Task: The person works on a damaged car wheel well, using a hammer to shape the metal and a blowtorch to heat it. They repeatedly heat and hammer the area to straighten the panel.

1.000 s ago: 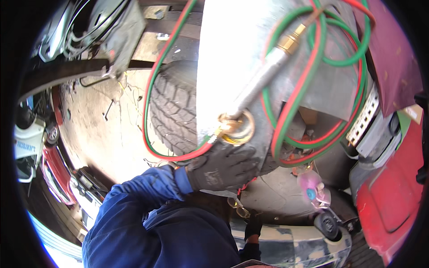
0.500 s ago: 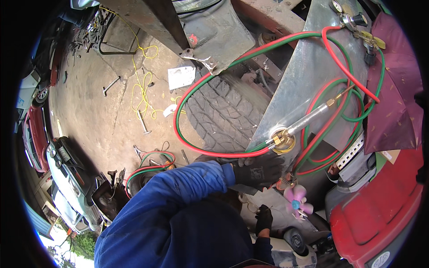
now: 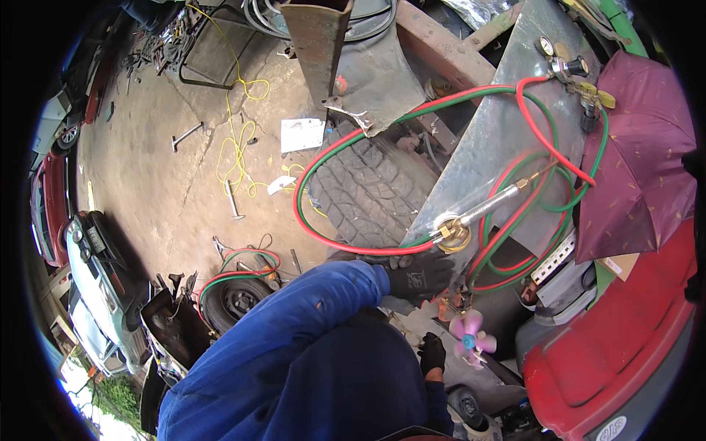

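My left hand (image 3: 418, 284), in a dark glove below a blue sleeve, is right beneath the rear end of a gas torch (image 3: 489, 207). Its curled fingertips show under the red and green twin hose (image 3: 334, 241); the palm and anything in it are hidden. The torch has a ribbed silver handle, brass valves and a brass tip pointing up and right, over a grey metal sheet (image 3: 507, 125). Lower down, my right hand (image 3: 432, 354), also in a dark glove, is closed beside a pink fan (image 3: 469, 339) with a blue hub. Whether it holds something small is unclear.
A treaded tire (image 3: 368, 191) lies behind the hose loop. Gauges with a regulator (image 3: 562, 67) stand at the upper right by a maroon umbrella (image 3: 632, 140). A red lid (image 3: 610, 331) is at lower right. Yellow cord (image 3: 239, 151) and hammers (image 3: 233, 202) lie on the floor.
The whole view has shifted slightly, and the gauges sit lower and farther left in it. Both hands keep nearly the same places. The fan appears a little farther left.
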The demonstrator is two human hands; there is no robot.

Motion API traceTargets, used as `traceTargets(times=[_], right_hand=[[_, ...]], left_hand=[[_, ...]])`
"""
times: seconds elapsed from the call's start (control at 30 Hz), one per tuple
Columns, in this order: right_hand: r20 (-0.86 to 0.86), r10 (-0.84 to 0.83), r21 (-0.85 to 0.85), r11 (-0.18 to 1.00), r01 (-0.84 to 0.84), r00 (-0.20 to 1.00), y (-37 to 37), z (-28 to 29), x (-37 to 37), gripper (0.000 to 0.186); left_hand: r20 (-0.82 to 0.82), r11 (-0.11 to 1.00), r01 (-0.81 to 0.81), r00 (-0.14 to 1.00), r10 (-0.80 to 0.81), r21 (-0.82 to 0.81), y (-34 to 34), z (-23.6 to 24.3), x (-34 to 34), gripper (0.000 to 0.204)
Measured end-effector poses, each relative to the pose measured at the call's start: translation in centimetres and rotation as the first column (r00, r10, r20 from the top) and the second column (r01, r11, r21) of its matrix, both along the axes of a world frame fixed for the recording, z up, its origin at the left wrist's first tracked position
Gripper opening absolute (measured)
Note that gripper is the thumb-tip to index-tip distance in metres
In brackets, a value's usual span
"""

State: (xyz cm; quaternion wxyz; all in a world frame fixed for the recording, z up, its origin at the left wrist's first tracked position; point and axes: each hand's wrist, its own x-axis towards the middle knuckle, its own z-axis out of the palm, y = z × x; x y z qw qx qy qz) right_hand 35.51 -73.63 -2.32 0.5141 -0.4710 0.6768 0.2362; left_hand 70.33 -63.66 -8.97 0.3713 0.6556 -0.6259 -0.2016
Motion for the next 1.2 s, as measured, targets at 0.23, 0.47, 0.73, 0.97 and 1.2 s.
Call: traceTargets(times=[0.23, 0.47, 0.73, 0.97, 1.2], right_hand=[[0.056, 0.531, -0.108, 0.845, -0.523, 0.846, -4.0, 1.3, -1.1, 0.037], [0.002, 0.361, -0.088, 0.929, -0.359, 0.933, -6.4, 1.7, 0.9, 0.036], [0.005, 0.38, -0.1, 0.921, -0.377, 0.925, -3.4, 5.4, 4.8, 0.04], [-0.037, 0.089, -0.184, 0.978, -0.095, 0.995, 2.6, 6.4, 0.4, 0.038], [0.074, -0.031, -0.283, 0.958, 0.051, 0.997, 10.9, 2.1, -12.3, 0.034]], left_hand=[[0.076, 0.991, -0.05, 0.995, 0.06, -0.127, 0.3, 0.0, 0.4, 0.047], [0.049, 0.983, -0.11, 0.992, 0.119, -0.148, 0.4, 0.9, 0.1, 0.045], [0.102, 0.987, -0.112, 0.987, 0.124, -0.115, 0.1, 1.0, 0.6, 0.043], [0.084, 0.999, 0.044, 0.995, -0.044, 0.005, 0.4, 3.0, 2.1, 0.043], [0.152, 0.999, 0.05, 0.987, -0.047, -0.02, -0.1, 5.2, 2.6, 0.039]])
